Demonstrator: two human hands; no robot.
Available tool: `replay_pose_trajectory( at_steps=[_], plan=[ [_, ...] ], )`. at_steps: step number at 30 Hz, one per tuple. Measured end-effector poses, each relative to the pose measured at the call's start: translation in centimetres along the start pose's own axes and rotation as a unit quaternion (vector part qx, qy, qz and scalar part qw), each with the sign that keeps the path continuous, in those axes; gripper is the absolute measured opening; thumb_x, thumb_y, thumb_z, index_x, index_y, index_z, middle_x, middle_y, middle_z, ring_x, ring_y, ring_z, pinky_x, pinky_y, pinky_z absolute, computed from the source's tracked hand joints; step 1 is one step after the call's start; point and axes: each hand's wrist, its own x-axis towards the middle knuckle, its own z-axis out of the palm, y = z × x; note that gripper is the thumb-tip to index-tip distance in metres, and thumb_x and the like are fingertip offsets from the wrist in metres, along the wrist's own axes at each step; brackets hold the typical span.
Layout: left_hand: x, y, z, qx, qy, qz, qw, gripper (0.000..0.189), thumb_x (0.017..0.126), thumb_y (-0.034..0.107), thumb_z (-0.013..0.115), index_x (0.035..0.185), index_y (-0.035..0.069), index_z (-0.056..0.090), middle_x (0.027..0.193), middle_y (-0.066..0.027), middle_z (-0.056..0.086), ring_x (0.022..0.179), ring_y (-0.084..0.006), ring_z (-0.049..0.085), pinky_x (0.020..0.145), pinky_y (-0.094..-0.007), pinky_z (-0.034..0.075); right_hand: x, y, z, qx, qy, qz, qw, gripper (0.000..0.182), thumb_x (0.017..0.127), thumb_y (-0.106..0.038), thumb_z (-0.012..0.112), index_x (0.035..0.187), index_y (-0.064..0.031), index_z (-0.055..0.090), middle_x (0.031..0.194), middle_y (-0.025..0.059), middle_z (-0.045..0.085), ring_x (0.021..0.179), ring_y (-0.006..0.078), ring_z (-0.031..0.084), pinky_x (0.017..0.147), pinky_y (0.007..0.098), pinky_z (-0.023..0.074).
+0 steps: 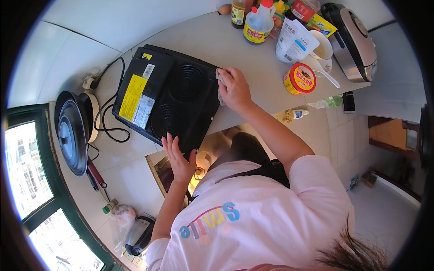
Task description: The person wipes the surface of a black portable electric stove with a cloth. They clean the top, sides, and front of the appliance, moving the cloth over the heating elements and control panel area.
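Note:
A black induction cooktop (162,98) shows its underside, with two round vent grilles, a yellow label and a white label that bear writing. It sits at an angle on the light countertop (200,44). My left hand (179,161) grips its near edge, fingers on the underside beside a vent and thumb at the corner. At the right edge, my right hand (235,88) holds a greyish cloth (220,86) pressed against the cooktop's side. A black power cord (110,105) loops on the counter to the left.
At the left, a wok and pan lids (71,133) lean near the window; an electric kettle (140,233) stands below. Sauce bottles (259,23), a white pouch (295,42), a red-lidded tub (300,78) and a rice cooker (352,44) crowd the right side. The counter's front edge meets my body.

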Motion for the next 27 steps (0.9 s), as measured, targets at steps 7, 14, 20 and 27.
replay_pose_trajectory(
  at_steps=[7, 14, 20, 27],
  plan=[
    [-0.1, -0.1, 0.1, 0.001, 0.007, 0.0, 1.0, 0.073, 0.075, 0.006, 0.072, 0.137, -0.001, 0.033, 0.15, -0.026, 0.025, 0.14, -0.0504, 0.017, 0.114, -0.056, 0.019, -3.4, -0.7, -1.0, 0.018, -0.098, -0.065, 0.993, 0.042, 0.072, -0.005, 0.068, 0.113, -0.0083, 0.059, 0.105, 0.0068, 0.055, 0.095, 0.0268, 0.058, 0.071, 0.0378, 0.053],
    [0.0, -0.1, 0.1, 0.006, 0.011, 0.003, 1.0, 0.075, 0.075, 0.006, 0.073, 0.138, 0.0, 0.033, 0.15, -0.0255, 0.026, 0.14, -0.0501, 0.018, 0.114, -0.0561, 0.019, 0.7, -1.0, -1.1, -0.027, -0.113, -0.117, 0.986, 0.038, 0.069, -0.006, 0.069, 0.106, -0.0101, 0.059, 0.099, 0.0082, 0.054, 0.09, 0.0263, 0.058, 0.066, 0.0374, 0.0515],
    [-0.2, 0.1, -0.1, 0.01, 0.005, -0.015, 1.0, 0.075, 0.074, 0.007, 0.073, 0.137, 0.0, 0.033, 0.15, -0.0254, 0.026, 0.14, -0.0496, 0.019, 0.114, -0.056, 0.019, 0.4, 0.6, -2.0, -0.019, -0.108, -0.061, 0.992, 0.03, 0.069, -0.006, 0.068, 0.098, -0.0111, 0.063, 0.09, 0.0075, 0.054, 0.087, 0.0265, 0.058, 0.063, 0.0376, 0.0501],
    [0.1, 0.2, 0.1, 0.013, 0.012, -0.011, 1.0, 0.074, 0.074, 0.007, 0.073, 0.137, 0.0, 0.034, 0.15, -0.0254, 0.027, 0.14, -0.0492, 0.02, 0.114, -0.0556, 0.02, 1.6, 1.8, -0.6, 0.023, -0.019, -0.049, 0.998, 0.038, 0.07, -0.002, 0.066, 0.107, -0.0102, 0.065, 0.096, 0.0093, 0.057, 0.088, 0.0296, 0.057, 0.069, 0.0391, 0.0502]
  ],
)
